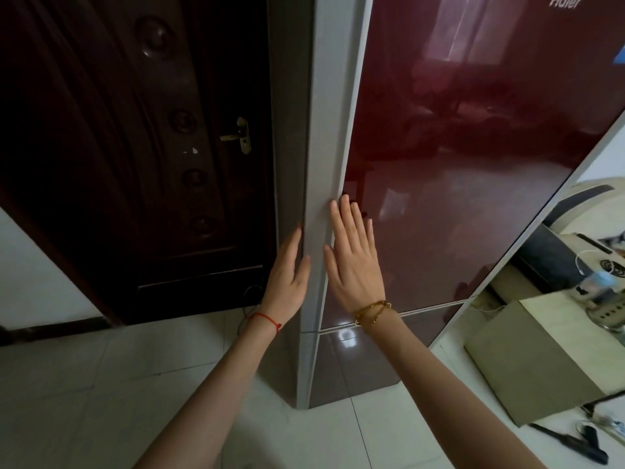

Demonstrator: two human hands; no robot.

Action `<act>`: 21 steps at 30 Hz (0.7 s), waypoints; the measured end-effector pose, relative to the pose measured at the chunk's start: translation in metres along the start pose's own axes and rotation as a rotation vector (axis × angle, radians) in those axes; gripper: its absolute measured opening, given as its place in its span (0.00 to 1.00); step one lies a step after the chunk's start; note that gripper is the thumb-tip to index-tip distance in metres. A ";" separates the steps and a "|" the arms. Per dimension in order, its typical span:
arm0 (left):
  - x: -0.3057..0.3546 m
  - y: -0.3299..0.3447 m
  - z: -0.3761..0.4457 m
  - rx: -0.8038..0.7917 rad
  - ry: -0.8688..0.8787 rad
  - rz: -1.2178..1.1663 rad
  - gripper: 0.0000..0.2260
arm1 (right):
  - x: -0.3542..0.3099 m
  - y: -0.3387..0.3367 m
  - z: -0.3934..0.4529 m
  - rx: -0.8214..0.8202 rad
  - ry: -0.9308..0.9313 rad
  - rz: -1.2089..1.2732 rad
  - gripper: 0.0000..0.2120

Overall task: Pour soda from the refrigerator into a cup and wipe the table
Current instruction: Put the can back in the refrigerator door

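Fridge [456, 170], tall with a glossy dark-red door, stands straight ahead of both hands; its door is closed. Its grey side panel [326, 130] runs up between the hands as a narrow strip. The right hand [355, 262] lies flat on the red door just right of that grey edge, fingers spread and pointing up, holding nothing. The left hand [287, 282] is also flat and empty, fingers together, set against the left face of the fridge's corner, its fingertips touching the grey edge. The two hands are near each other with the corner edge between them. A beaded bracelet [372, 311] circles the right wrist and a red string [267, 319] the left wrist. Below the right hand a pale seam [429, 309] crosses the fridge front, with a lower door under it. Left of the left hand is a dark wooden door [135, 147] with a brass handle [241, 135]. Right of the right hand, past the fridge, sits a cardboard box [527, 360] and some small items too blurred to tell. Pale floor tiles [101, 401] lie beneath both forearms.
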State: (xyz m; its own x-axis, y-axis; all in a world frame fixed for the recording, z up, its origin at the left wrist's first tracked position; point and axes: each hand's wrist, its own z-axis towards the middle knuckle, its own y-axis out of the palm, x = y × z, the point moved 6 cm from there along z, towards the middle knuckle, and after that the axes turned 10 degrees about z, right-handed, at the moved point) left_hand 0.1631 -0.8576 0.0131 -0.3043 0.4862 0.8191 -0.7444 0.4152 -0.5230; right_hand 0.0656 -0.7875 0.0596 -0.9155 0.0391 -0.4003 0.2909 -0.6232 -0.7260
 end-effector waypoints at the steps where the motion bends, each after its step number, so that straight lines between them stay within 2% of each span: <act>1: -0.001 0.000 0.001 0.003 0.011 0.010 0.24 | 0.000 0.000 0.001 -0.003 0.002 -0.001 0.29; 11: -0.003 -0.008 -0.005 0.037 0.054 0.129 0.27 | 0.000 -0.016 -0.009 -0.010 0.015 0.118 0.29; 21: 0.005 -0.007 -0.044 0.050 0.111 0.376 0.25 | 0.049 -0.036 -0.070 -0.098 0.161 0.035 0.29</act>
State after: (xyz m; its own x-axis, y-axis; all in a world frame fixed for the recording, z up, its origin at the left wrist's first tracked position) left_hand 0.1930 -0.8246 0.0108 -0.4969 0.6787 0.5408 -0.6222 0.1557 -0.7672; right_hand 0.0298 -0.7084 0.0263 -0.8502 0.1483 -0.5051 0.3546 -0.5478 -0.7578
